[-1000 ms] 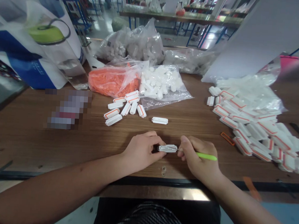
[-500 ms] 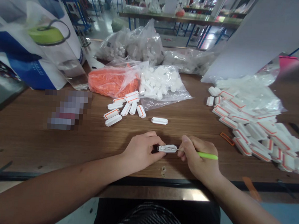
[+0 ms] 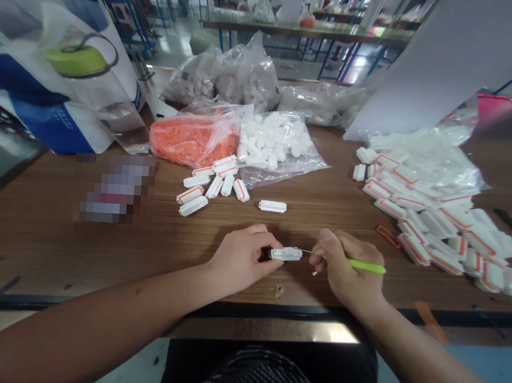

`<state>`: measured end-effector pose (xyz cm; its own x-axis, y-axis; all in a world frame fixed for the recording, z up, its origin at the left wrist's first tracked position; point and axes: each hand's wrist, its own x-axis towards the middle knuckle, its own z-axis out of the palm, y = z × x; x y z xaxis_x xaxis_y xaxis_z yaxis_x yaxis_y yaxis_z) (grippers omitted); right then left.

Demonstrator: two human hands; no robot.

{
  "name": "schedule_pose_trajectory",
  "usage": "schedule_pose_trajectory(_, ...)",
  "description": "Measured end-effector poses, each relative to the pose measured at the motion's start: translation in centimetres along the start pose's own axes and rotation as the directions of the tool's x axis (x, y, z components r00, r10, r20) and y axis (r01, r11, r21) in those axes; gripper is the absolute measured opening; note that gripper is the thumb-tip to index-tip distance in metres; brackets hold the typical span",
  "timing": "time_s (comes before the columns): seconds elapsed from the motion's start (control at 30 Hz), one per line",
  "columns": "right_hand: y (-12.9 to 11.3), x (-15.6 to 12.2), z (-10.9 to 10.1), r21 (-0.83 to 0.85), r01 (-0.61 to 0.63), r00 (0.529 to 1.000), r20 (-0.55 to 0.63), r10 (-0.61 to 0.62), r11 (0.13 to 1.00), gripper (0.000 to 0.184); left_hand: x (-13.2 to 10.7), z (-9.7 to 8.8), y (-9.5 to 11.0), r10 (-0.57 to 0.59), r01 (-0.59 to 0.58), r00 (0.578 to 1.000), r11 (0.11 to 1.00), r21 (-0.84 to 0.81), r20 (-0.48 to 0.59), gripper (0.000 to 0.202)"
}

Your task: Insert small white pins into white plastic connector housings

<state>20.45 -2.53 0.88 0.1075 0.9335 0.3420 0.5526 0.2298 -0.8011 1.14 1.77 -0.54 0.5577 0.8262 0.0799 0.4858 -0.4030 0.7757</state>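
Note:
My left hand [image 3: 245,257] pinches one end of a small white plastic housing [image 3: 290,254], a long block with rows of small holes facing up. My right hand [image 3: 349,266] is closed around a thin metal pick with a lime green handle [image 3: 366,266]; the handle sticks out behind the hand. The pick's fine tip points left, close to the housing's right end; whether it touches cannot be made out. A tiny white bit shows below the right fingertips. Just beyond my hands lies another white housing [image 3: 273,206] on the wooden table [image 3: 148,254].
Several white housings [image 3: 215,186], some with orange seals, lie left of centre before a bag of orange parts [image 3: 194,138] and a bag of white parts [image 3: 274,138]. A large pile of housings [image 3: 440,226] and a loose orange ring [image 3: 388,236] are at right. A bottle [image 3: 101,95] stands left.
My right hand has moved right with the pick, drawing its tip from over the housing's top face to its right end. My left hand holds the housing in the same place.

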Motion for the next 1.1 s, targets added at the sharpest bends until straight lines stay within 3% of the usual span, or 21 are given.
schedule_pose_trajectory(0.57, -0.37, 0.47, 0.1, -0.067, 0.007, 0.996, 0.087, -0.001, 0.998, 0.047, 0.04, -0.09, 0.17, -0.014, 0.014, 1.0, 1.0, -0.005, 0.004, 0.012)
schedule_pose_trajectory(0.73, -0.09, 0.13, 0.17, 0.012, -0.039, 0.999, 0.031, 0.038, 0.999, 0.046, 0.0, -0.1, 0.24, -0.012, 0.012, 1.0, 1.0, 0.001, 0.004, 0.011)
schedule_pose_trajectory(1.1, 0.06, -0.06, 0.06, -0.043, 0.019, 0.999, 0.033, -0.018, 0.999, 0.046, -0.01, -0.01, 0.12, -0.007, 0.007, 1.0, 1.0, -0.014, -0.002, 0.01)
